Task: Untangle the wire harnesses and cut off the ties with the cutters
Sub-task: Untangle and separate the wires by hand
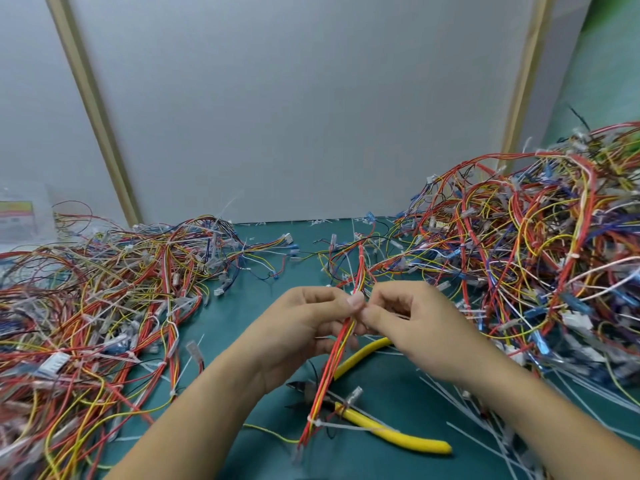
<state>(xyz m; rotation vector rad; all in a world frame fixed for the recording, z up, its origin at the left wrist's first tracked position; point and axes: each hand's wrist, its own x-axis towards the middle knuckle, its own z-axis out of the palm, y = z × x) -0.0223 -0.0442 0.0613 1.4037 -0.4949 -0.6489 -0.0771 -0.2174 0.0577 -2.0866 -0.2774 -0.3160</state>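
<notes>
Left hand (311,320): your fingers (353,301) curl round the red-and-yellow wire harness (332,368), thumb pressed on it at the top.
Right hand (412,323): your fingers pinch the same harness, just beside the left thumb tip.
Wire harness: runs up past your fingers and hangs down below them; a white tie (313,421) binds its lower end.
Cutters (388,431): yellow handles spread, lying on the green table (242,306) beneath your fingers, under the hanging harness.
Left pile (104,306): tangled harnesses, left of your fingers.
Right pile (536,254): taller tangle, right of your fingers.
Loose ties (450,396): white strips below your right wrist.
</notes>
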